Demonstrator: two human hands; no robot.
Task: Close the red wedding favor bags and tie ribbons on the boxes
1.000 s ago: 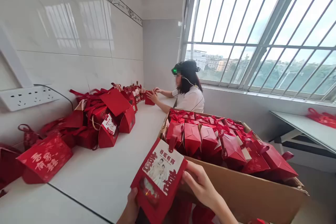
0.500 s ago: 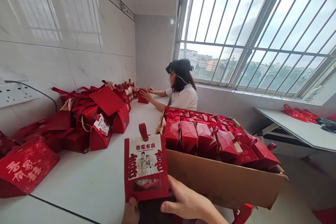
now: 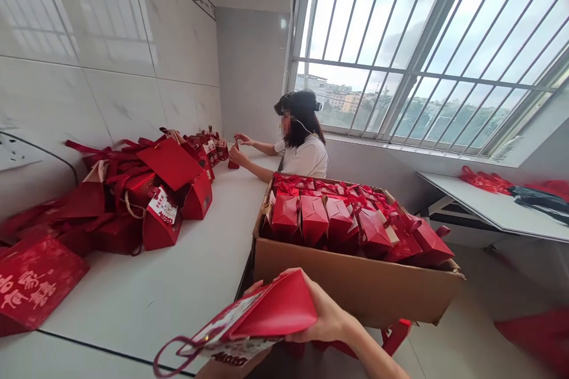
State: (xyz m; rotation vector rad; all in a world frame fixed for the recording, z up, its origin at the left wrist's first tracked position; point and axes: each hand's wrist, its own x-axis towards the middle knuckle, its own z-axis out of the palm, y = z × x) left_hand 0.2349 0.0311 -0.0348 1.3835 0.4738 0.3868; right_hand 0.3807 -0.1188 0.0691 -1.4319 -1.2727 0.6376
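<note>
A red paper gift box [image 3: 280, 311] with a ribbon loop and a printed white label lies tipped over in the air in front of me, its loop pointing down to the left. My right hand [image 3: 326, 314] is closed around its right end. Under the box is my left hand [image 3: 246, 362], supporting it from below; the box covers most of its fingers. Just beyond both hands stands a cardboard carton [image 3: 355, 275], packed with rows of similar red gift boxes [image 3: 315, 219].
Red boxes and ribbons form a heap [image 3: 133, 201] on the white table [image 3: 178, 290], along the tiled wall. Across the table a co-worker [image 3: 306, 148] handles a small red box. A side table [image 3: 471, 201] at right bears red and dark items.
The gift box has turned from upright, label facing me, onto its side with the loop toward lower left. My right hand has moved up around its end. My view has shifted slightly.
</note>
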